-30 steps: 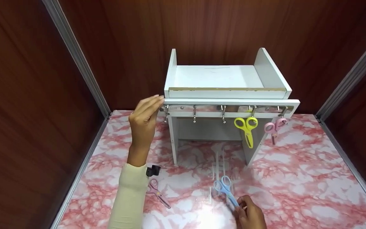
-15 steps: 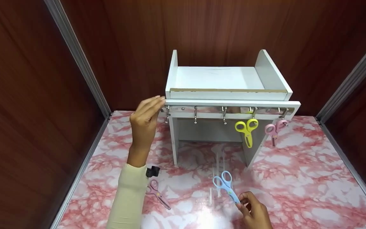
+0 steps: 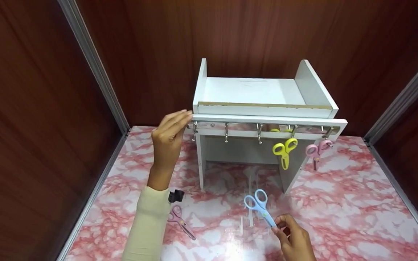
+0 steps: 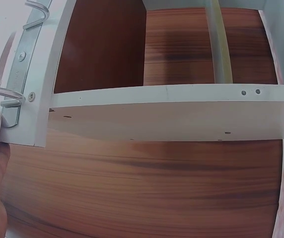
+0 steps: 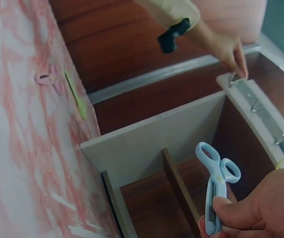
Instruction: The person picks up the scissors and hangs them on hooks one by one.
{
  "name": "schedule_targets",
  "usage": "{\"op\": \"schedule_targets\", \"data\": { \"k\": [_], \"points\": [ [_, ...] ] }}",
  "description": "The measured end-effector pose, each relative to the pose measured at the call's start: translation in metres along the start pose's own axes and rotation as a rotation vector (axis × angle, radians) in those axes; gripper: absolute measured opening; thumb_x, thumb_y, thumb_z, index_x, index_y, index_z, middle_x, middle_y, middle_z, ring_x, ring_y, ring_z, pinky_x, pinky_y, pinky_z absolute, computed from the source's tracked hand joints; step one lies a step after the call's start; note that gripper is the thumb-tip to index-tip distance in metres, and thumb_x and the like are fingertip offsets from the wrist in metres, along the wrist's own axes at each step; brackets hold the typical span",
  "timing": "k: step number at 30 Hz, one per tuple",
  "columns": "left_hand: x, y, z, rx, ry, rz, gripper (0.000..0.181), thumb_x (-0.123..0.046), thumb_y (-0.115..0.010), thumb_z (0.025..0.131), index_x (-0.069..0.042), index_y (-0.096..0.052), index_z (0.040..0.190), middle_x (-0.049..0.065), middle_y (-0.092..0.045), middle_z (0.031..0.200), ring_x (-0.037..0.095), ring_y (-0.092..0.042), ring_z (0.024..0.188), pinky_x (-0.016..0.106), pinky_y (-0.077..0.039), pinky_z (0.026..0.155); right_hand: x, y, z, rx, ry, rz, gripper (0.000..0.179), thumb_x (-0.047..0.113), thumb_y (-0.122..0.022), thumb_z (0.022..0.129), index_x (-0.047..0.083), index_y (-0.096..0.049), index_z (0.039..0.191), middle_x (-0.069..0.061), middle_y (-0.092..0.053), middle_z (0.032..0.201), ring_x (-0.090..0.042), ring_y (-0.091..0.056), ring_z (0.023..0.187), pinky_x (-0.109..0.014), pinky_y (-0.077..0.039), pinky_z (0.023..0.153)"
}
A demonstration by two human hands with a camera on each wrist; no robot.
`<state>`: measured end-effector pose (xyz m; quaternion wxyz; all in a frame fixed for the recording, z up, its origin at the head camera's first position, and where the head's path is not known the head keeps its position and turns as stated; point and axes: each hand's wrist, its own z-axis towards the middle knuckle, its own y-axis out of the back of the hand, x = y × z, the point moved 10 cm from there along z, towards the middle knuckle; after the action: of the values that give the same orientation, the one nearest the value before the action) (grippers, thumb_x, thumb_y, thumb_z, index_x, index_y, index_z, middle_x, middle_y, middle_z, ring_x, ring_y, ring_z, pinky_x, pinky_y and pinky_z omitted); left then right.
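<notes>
In the head view my right hand (image 3: 296,239) pinches light blue scissors (image 3: 261,208) by the blade end, finger loops pointing up and away. The right wrist view shows thumb and fingers on the blades of these blue scissors (image 5: 214,188). My left hand (image 3: 169,136) holds the left end of a white hook rail (image 3: 241,119) on a white shelf unit (image 3: 250,90). Yellow scissors (image 3: 285,152) and pink scissors (image 3: 317,152) hang from the two rightmost hooks. The hooks to their left bear nothing.
Another pair of pink scissors (image 3: 181,223) lies on the red-and-white marbled table (image 3: 357,203), beside my left forearm. Near it in the right wrist view lies a yellow-green strip-like thing (image 5: 75,94). Wood-look walls (image 3: 252,32) stand behind and at both sides.
My right hand has lifted the blue scissors slightly up and away from the front. The left hand stays on the rail's end. The view has shifted a little.
</notes>
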<state>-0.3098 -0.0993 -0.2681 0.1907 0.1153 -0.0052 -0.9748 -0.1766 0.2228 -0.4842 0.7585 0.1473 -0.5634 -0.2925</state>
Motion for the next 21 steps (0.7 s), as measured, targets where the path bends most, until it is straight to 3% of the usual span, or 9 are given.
{"op": "schedule_targets", "data": {
  "k": [12, 21],
  "points": [
    [-0.002, 0.000, 0.001, 0.005, 0.005, 0.008, 0.020, 0.004, -0.068, 0.081, -0.003, -0.074, 0.099, 0.008, -0.070, 0.104, 0.024, -0.064, 0.100, 0.031, -0.052, 0.089, 0.012, 0.014, 0.013, -0.023, -0.029, 0.008, 0.024, -0.005, -0.069, 0.081, 0.014, -0.057, 0.090, 0.005, -0.060, 0.075, -0.008, -0.050, 0.054, -0.022, -0.043, 0.046],
    [-0.001, 0.000, 0.000, -0.005, -0.005, 0.005, 0.019, 0.004, -0.069, 0.080, -0.002, -0.074, 0.098, 0.008, -0.071, 0.103, 0.025, -0.064, 0.099, 0.031, -0.052, 0.088, 0.024, 0.022, 0.018, -0.055, 0.016, 0.012, 0.023, -0.006, -0.069, 0.081, 0.012, -0.057, 0.091, 0.007, -0.060, 0.075, -0.012, -0.053, 0.055, -0.022, -0.044, 0.046]
  ]
}}
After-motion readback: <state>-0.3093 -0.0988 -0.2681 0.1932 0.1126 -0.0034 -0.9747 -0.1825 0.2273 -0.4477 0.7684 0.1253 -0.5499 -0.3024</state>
